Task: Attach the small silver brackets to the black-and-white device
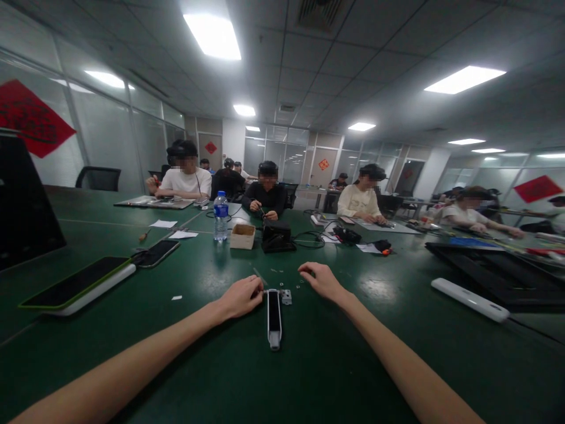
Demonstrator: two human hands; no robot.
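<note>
A long, narrow device [274, 318] with a black face and a white frame lies lengthwise on the green table in front of me. My left hand [242, 296] rests just left of its far end, fingers curled closed. A thin pale sliver shows by those fingertips; what it is, and whether it is held, is unclear. Beside the device's upper right edge sits a small metallic bracket-like piece [286, 297]. My right hand [321, 279] is farther right, its fingers bent and apart with nothing visible in them. Several tiny pale bits [281, 284] are scattered between the hands.
Beyond my hands stand a water bottle [220, 217], a small open box [242, 237] and a black case [277, 237]. Left are a green-edged panel [79, 284] and a phone [159, 253]. Right lie a white bar [469, 300] and a black frame [498, 277]. Several people work opposite.
</note>
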